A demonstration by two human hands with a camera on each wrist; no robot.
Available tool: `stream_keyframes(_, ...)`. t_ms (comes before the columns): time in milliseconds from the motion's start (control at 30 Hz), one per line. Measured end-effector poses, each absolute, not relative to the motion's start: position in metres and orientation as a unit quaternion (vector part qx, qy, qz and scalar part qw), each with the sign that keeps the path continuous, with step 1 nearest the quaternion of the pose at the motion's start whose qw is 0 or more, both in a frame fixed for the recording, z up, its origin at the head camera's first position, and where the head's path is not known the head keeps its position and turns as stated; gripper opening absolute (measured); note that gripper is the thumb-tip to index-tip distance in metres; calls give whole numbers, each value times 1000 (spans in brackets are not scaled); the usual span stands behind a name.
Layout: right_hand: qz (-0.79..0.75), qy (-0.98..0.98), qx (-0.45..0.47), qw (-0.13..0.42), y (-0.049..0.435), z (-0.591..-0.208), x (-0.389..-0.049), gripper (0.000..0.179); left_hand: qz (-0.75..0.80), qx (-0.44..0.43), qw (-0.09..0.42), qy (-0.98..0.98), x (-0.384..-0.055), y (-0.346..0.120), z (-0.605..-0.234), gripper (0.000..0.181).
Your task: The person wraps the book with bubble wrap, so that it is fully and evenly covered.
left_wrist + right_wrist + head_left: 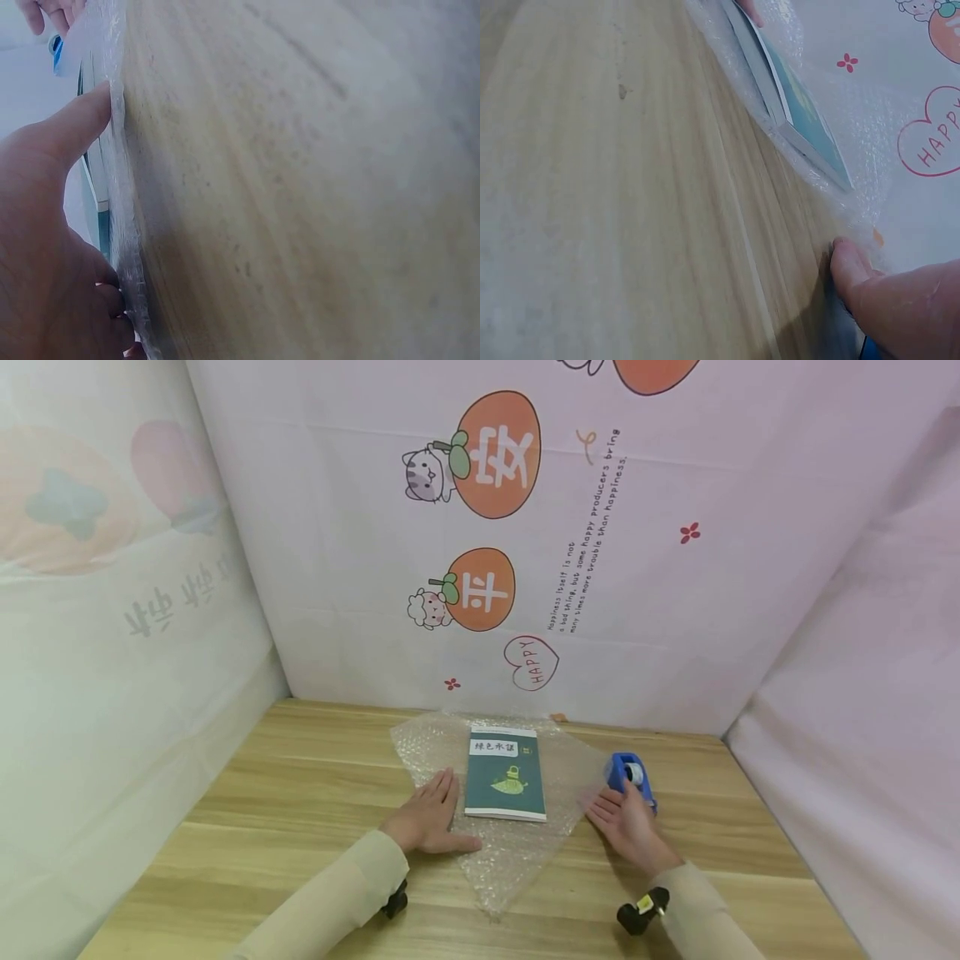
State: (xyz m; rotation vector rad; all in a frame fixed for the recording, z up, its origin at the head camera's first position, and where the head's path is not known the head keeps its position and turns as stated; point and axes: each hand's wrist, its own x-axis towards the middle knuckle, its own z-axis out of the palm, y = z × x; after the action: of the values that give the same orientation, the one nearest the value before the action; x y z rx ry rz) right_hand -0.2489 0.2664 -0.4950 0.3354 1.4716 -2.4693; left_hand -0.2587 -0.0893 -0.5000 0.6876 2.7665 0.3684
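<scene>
A green booklet (506,777) with a white label and a yellow-green leaf drawing lies on a turned sheet of clear bubble wrap (501,872). My left hand (431,817) rests on the wrap's left edge, fingers straight and thumb spread toward the booklet's lower corner. In the left wrist view the thumb (79,124) touches the wrap beside the booklet. At the wrap's right corner is my right hand (628,827), palm partly turned up, fingers extended at the film's edge. Just behind it stands a blue tape dispenser (619,767), partly covered by the thumb.
A wood-grain table (300,810) carries everything. White printed cloth (345,568) with orange fruit drawings hangs right behind the table, and more cloth (862,693) closes off both sides. Black wrist cameras (637,917) sit at both cuffs.
</scene>
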Motion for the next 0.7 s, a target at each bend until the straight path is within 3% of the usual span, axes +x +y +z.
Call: stream_keyframes(700,-857,492,101,115,240,-494,-277,78,123,235,137,954,-260,-89,-502,121)
